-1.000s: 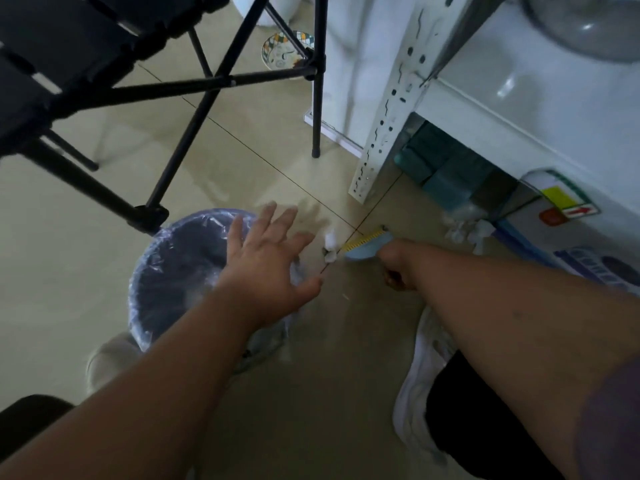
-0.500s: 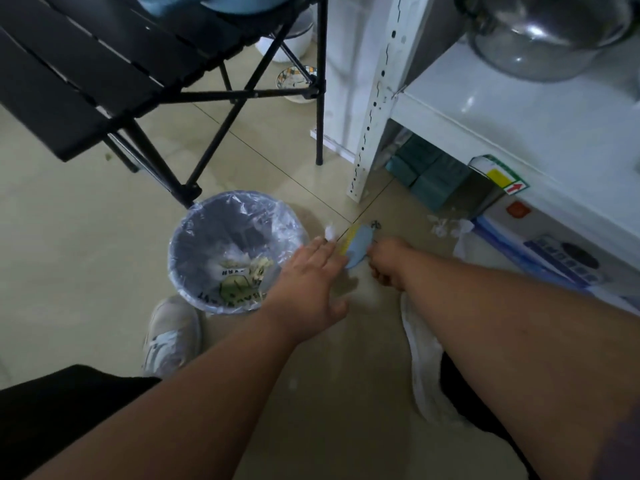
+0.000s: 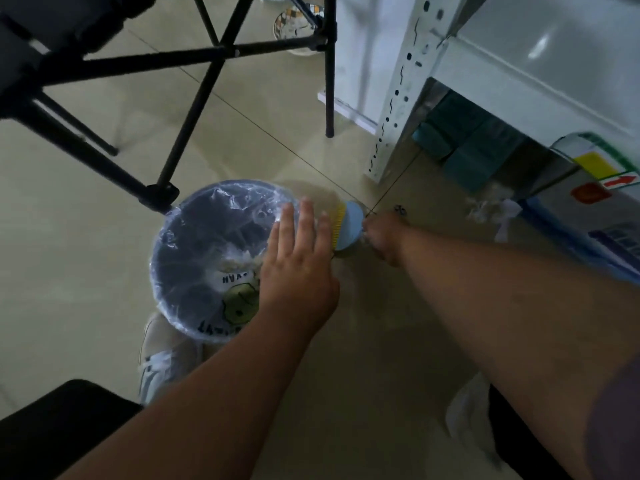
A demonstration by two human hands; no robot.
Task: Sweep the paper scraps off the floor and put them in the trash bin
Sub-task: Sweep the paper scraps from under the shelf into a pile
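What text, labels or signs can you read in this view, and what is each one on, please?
Black lettering on the packaging in the trash bin: upside down, blurred, unreadable.
Red arrow sign, no words, on the sticker on the box under the shelf.
Orange label on that box: too blurred to read.

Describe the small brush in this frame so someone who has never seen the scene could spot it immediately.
Start at the round trash bin lined with clear plastic, on the tiled floor. Just to its right, between the open left hand and the right hand, is the brush, held in the right hand's grip. Its pale blue body edged with yellow bristles sets it apart from the white paper scraps near the shelf.
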